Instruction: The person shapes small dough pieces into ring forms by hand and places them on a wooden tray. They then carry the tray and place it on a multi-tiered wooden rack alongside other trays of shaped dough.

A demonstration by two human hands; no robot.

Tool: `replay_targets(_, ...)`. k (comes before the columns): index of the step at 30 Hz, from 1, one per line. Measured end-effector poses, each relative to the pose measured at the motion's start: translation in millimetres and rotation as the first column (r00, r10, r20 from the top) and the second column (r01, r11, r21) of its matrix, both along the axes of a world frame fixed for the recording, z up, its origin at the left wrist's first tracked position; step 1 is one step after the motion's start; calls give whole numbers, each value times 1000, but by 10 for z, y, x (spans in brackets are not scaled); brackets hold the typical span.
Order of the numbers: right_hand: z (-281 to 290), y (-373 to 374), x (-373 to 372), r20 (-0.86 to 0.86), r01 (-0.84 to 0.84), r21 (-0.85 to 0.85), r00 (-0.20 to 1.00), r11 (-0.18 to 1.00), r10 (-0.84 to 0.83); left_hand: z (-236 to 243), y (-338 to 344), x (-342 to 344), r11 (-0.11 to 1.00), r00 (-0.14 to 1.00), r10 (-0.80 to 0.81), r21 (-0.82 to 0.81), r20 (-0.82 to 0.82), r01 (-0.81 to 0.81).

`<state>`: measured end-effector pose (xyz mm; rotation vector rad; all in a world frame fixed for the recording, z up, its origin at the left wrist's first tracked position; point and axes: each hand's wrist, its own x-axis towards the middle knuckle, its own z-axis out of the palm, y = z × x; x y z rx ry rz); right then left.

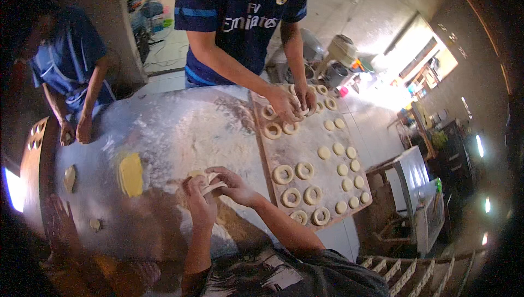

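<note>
Over the floured metal table (164, 144), my left hand (200, 204) and my right hand (233, 186) are close together, fingers curled round the same piece of pale dough (210, 181). It looks like a dough ring, partly covered by my fingers. To the right, a floured wooden board (297, 147) carries several dough rings (283, 174) and small dough discs (323, 152). Across the table, a co-worker's hands (292, 106) work at a dough ring on the board's far end. Left of my hands, a flat yellow slab (131, 174) lies on the table.
Another co-worker's hands (75, 132) rest at the table's far left, near a wooden tray (37, 147) with dough pieces. Further dough pieces (70, 178) lie nearby. An arm (63, 220) shows at the lower left. A metal-sided stand (412, 188) is beyond the board.
</note>
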<state>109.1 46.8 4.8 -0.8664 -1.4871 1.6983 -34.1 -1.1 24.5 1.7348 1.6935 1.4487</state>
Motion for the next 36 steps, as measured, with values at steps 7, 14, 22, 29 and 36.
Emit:
replay_targets(7, 230, -152, 427, 30, 151, -87, 988, 985, -148, -269, -39, 450, 920, 445, -375, 270, 813, 284)
replay_targets(14, 379, -319, 816, -264, 300, -273, 890, 914, -371, -192, -10, 1008, 985, 984, -170, 22, 47, 170)
replay_targets(22, 246, -434, 1701, 197, 363, 474, 844, 802, -498, 25, -2, 1860, 838, 576, -127, -224, 808, 498)
replay_targets(29, 363, -669, 2450, 32, 384, 177, 918, 906, -395, 99, -12, 2661, 885, 881, -465, 61, 83, 462)
replay_targets(36, 434, -920, 3271, 118, 450, 52, 884, 891, -453, 142, -145, 3399, 827, 821, -562, -96, -103, 554)
